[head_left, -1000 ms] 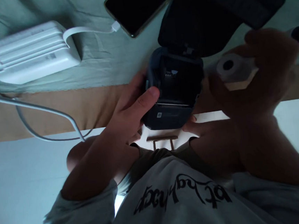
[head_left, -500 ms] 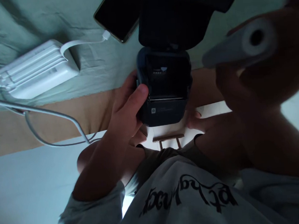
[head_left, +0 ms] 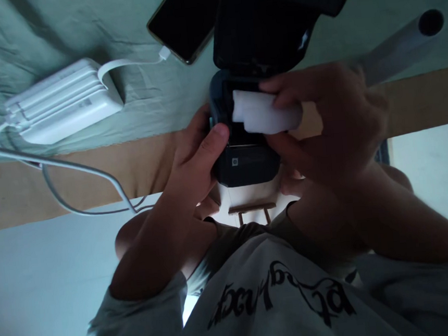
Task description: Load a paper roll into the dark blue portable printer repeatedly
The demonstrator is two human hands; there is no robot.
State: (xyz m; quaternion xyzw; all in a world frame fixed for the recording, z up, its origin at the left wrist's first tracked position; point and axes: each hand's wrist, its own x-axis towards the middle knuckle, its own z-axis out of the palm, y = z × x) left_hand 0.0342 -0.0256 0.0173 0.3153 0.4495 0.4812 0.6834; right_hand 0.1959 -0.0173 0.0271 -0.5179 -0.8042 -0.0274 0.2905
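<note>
My left hand [head_left: 201,157] grips the left side of a small dark portable printer [head_left: 247,168], thumb on its edge. The printer's black lid [head_left: 259,29] is swung open away from me. My right hand [head_left: 332,111] pinches a white paper roll [head_left: 270,112] between thumb and fingers. The roll is slightly blurred and sits over the printer's open bay, its left end inside the opening. How deep it rests I cannot tell. Beyond my right hand, a pale tube [head_left: 398,51] with a dark hollow end slants across the green cloth.
A white power bank [head_left: 69,103] lies on the green cloth [head_left: 135,102] at left. Its short cable [head_left: 132,62] runs to a dark phone [head_left: 184,25] beside the lid. Another white cable [head_left: 83,167] crosses the tan table edge [head_left: 10,194]. A small wooden stool [head_left: 251,208] shows below.
My right hand has brought the paper roll leftward from the far right to over the printer's bay. The pale tube has come into sight. My left hand keeps its grip on the printer.
</note>
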